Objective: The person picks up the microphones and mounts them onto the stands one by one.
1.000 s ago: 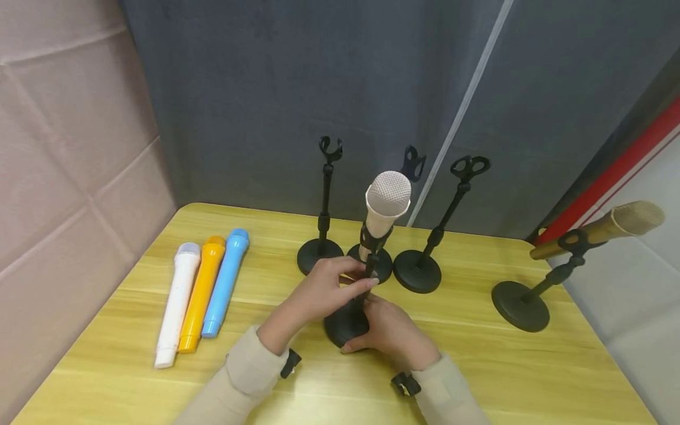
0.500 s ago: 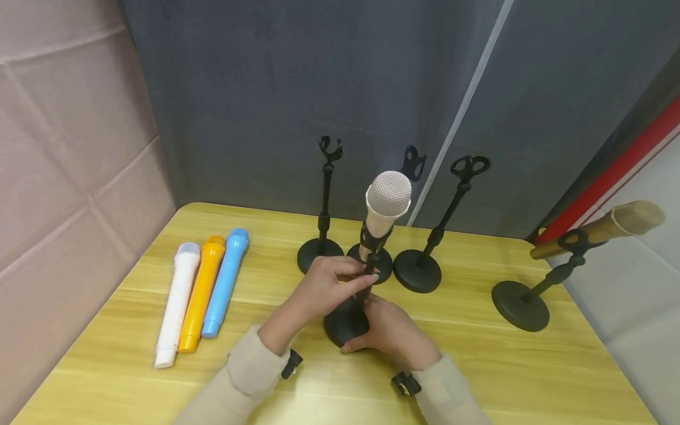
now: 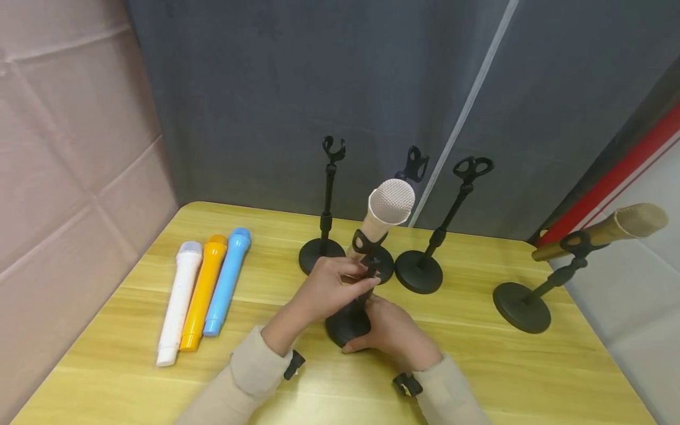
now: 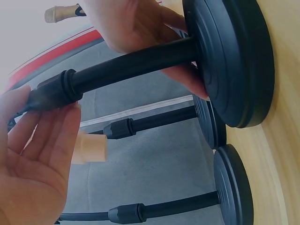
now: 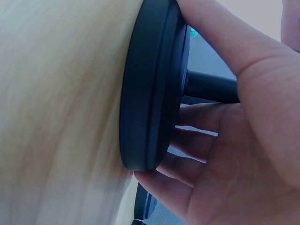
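A black desktop microphone stand (image 3: 344,326) stands at the table's middle, with a cream microphone (image 3: 390,203) tilted in the clip on top, its mesh head up and to the right. Around the upper pole, at the collar (image 4: 58,90), my left hand (image 3: 325,290) holds the stand between thumb and fingers. Lower down, my right hand (image 3: 395,332) grips the edge of the round base (image 5: 152,89), thumb on the near side and fingers beyond the pole. The microphone's tail end (image 4: 91,147) shows behind the left fingers in the left wrist view.
Behind are three black stands with bare clips: a left one (image 3: 321,254), a partly hidden middle one (image 3: 383,265) and a right one (image 3: 419,271). Far right, another stand (image 3: 523,307) bears a gold microphone (image 3: 600,233). White (image 3: 180,301), orange (image 3: 204,289) and blue (image 3: 228,280) microphones lie left.
The cream microphone has tilted further, its tail end swinging left and its head dipping slightly; the clip has turned with it. Both hands keep their hold. The whole view has shifted slightly.
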A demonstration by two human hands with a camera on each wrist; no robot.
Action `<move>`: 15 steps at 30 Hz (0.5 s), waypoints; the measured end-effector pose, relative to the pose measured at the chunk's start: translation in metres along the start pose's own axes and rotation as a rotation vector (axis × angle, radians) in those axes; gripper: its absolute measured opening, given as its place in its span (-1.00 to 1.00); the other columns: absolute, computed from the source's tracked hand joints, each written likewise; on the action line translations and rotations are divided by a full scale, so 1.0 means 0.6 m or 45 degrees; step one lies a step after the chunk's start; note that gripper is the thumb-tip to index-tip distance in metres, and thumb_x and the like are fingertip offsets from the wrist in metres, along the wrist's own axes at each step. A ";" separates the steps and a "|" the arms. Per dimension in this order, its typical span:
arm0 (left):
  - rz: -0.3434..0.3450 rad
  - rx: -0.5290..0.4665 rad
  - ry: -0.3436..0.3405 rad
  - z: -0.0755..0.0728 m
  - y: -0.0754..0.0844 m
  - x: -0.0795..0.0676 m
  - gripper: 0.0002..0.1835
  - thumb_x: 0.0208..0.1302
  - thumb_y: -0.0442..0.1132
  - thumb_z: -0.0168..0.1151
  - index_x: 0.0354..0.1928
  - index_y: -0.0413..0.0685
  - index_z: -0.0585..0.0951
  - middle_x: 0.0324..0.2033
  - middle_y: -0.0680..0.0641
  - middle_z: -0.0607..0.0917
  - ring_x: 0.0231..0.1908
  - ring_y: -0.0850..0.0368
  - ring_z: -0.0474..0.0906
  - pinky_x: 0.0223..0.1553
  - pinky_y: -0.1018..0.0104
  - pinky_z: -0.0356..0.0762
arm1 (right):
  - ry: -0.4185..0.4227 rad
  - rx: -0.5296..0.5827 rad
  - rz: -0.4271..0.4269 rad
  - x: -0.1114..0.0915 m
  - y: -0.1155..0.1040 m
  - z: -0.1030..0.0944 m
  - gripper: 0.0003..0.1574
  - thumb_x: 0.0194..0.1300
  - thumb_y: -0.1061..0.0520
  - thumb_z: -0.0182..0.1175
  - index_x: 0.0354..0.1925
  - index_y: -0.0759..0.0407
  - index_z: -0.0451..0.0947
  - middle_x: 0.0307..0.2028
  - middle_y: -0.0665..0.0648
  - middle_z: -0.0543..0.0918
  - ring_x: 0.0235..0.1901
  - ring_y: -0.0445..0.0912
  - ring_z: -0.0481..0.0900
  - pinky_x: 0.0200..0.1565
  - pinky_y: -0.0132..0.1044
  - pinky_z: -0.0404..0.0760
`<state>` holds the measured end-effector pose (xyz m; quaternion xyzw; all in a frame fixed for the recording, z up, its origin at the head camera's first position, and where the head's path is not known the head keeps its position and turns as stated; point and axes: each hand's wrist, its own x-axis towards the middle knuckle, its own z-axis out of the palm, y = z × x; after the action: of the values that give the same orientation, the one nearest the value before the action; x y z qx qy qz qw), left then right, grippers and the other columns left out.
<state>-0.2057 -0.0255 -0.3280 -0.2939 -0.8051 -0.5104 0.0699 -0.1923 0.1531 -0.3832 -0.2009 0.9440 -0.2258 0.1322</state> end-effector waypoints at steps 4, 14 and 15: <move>-0.084 -0.046 0.006 0.003 0.005 0.000 -0.83 0.25 -0.15 0.44 -0.16 -0.02 0.79 -0.23 0.03 0.84 -0.19 0.23 0.76 -0.15 0.43 0.71 | -0.001 0.010 -0.008 -0.001 0.002 0.002 0.33 -0.22 -0.38 0.62 0.36 0.27 0.39 0.24 0.16 0.61 0.11 -0.01 0.63 0.18 -0.01 0.60; -0.002 -0.059 0.188 0.011 0.017 0.000 -0.80 0.26 -0.17 0.44 -0.11 -0.04 0.77 -0.22 0.00 0.84 -0.22 0.19 0.80 -0.14 0.42 0.71 | 0.009 0.023 -0.043 -0.001 0.002 -0.001 0.28 -0.21 -0.34 0.63 0.35 0.23 0.40 0.22 0.13 0.62 0.10 -0.02 0.64 0.19 -0.01 0.59; 0.011 -0.045 0.182 0.010 0.018 0.000 -0.80 0.26 -0.18 0.43 -0.11 -0.05 0.77 -0.21 0.00 0.84 -0.21 0.18 0.80 -0.13 0.43 0.71 | 0.007 0.024 -0.040 -0.002 0.002 -0.001 0.28 -0.21 -0.34 0.63 0.35 0.23 0.40 0.22 0.13 0.62 0.10 -0.02 0.64 0.18 -0.01 0.59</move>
<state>-0.1986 -0.0169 -0.3225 -0.2613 -0.7877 -0.5440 0.1240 -0.1920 0.1546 -0.3830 -0.2140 0.9389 -0.2373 0.1279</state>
